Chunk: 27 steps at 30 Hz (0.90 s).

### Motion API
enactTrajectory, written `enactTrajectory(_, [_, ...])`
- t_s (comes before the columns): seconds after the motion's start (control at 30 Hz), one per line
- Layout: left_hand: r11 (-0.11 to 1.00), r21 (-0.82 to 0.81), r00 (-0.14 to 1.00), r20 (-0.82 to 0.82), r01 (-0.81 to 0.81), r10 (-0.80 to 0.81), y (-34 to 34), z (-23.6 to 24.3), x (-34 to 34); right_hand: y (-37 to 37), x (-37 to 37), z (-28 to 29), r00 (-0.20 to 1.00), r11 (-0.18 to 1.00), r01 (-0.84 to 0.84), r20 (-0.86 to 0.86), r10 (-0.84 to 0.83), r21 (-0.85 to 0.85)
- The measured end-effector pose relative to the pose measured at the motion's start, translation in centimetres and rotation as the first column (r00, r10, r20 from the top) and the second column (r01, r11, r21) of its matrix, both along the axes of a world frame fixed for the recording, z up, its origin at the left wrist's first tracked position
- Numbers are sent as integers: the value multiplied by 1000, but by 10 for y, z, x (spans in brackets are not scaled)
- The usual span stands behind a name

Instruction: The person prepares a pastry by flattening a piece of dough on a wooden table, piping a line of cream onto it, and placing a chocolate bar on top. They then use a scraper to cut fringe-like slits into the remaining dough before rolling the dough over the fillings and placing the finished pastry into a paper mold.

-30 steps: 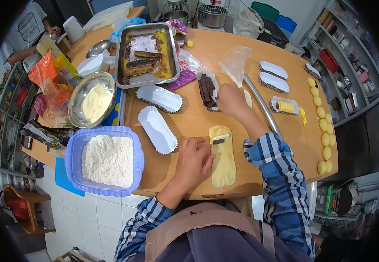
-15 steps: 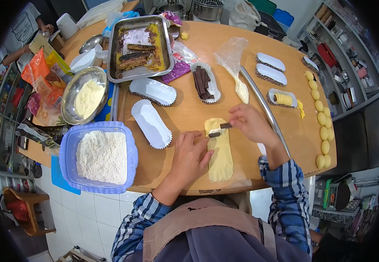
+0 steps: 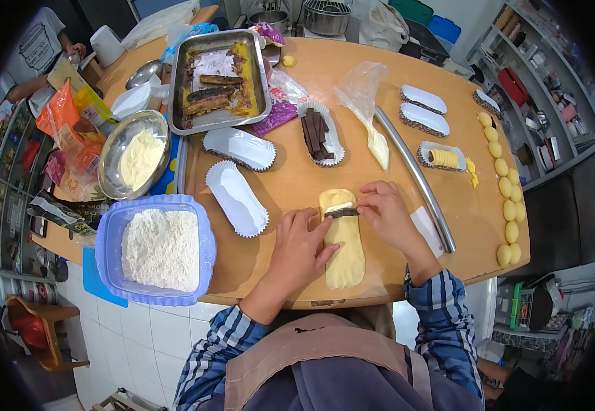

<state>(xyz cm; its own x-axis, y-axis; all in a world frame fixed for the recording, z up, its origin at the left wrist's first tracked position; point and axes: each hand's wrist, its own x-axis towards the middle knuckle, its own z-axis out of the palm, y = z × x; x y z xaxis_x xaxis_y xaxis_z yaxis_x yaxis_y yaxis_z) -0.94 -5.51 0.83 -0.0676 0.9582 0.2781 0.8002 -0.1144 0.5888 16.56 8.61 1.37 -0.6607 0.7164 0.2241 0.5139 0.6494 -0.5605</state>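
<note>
A flat oblong of pale yellow dough lies on the table in front of me, with a white strip of filling near its far end. Dark chocolate sticks lie across it just below the filling, in a line. My right hand pinches the right end of that line. At the left end, my left hand touches the chocolate with a fingertip, its fingers apart and its thumb at the dough's edge. More chocolate sticks fill a white paper case beyond the dough.
A steel rod and a piping bag lie to the right. Dough balls line the right edge. At left stand a purple flour tub, a steel bowl, empty paper cases and a baking tray.
My right hand has lowered its chocolate piece onto the dough, beside the shorter piece there. The rod appears turned slightly, and a white card shows more beside it.
</note>
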Motion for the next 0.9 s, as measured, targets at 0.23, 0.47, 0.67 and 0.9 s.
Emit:
enactTrajectory(0.23, [1000, 7, 1000, -9, 10, -10, 1, 0, 1, -3, -1, -8, 998, 998, 60, -23, -60, -3])
enactTrajectory(0.47, [998, 67, 1000, 23, -10, 9, 2, -1, 1, -8, 2, -7, 997, 998, 42, -63, -44, -37])
enactTrajectory(0.67, [999, 47, 1000, 12, -9, 8, 2, 0, 1, -9, 2, -5, 997, 999, 7, -78, -10, -36])
enactTrajectory(0.9, [999, 39, 1000, 17, -11, 10, 2, 0, 1, -9, 0, -1, 998, 995, 16, -58, -22, -103])
